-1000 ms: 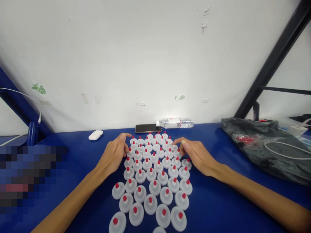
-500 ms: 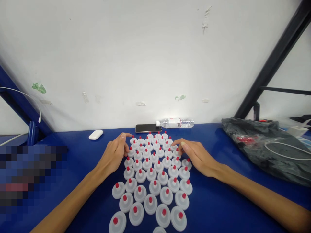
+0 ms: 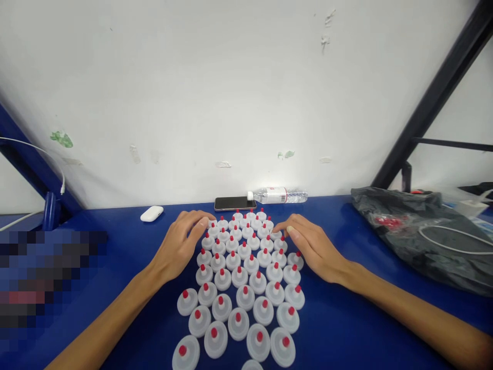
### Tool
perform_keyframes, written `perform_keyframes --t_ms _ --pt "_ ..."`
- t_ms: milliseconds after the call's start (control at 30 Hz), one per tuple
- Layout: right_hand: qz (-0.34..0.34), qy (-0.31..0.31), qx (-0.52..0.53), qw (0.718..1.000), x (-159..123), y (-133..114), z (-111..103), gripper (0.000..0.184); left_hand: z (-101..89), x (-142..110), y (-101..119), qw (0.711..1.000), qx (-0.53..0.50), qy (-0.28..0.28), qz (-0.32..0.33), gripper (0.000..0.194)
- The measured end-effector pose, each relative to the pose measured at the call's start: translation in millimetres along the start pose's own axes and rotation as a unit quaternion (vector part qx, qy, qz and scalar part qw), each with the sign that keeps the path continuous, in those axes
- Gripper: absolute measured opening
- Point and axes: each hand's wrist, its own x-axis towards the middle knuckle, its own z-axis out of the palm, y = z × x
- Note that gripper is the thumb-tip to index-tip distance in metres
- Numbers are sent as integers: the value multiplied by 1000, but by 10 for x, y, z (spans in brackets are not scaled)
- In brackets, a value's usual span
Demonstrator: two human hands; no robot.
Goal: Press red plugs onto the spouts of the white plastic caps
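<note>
Several white bottle caps with red tips [image 3: 242, 277] stand packed in rows on the blue table [image 3: 339, 329]. My left hand [image 3: 179, 246] rests against the left side of the far rows, fingers stretched over the outer caps. My right hand [image 3: 311, 245] lies against the right side of the far rows, fingers extended and touching the caps there. Neither hand grips a cap.
A phone [image 3: 234, 203] and a lying water bottle [image 3: 279, 195] sit by the white wall behind the caps. A white earbud case [image 3: 151, 213] is at the back left. A dark plastic bag [image 3: 419, 231] with a white cable lies at the right.
My left hand has lifted its fingers and spread them over the far left caps. My right hand has barely shifted.
</note>
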Motion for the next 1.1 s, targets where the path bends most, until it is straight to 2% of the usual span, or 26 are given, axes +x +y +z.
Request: perform_keyframes --t_ms 200,333,500,867,1100 --pt "-17 -12 23 1000 16 -32 3 38 37 -86 187 993 -14 -88 73 44" --pt "-20 -20 19 999 18 -30 4 39 94 -167 265 987 -11 -141 76 46" --pt "-18 -21 19 999 21 -24 3 39 95 -219 369 981 10 -180 69 45" --pt "-10 -24 27 999 23 -30 17 38 95 -201 461 969 40 -217 110 48" --pt "-7 -26 26 999 20 -39 31 39 143 -215 394 968 24 -223 111 44"
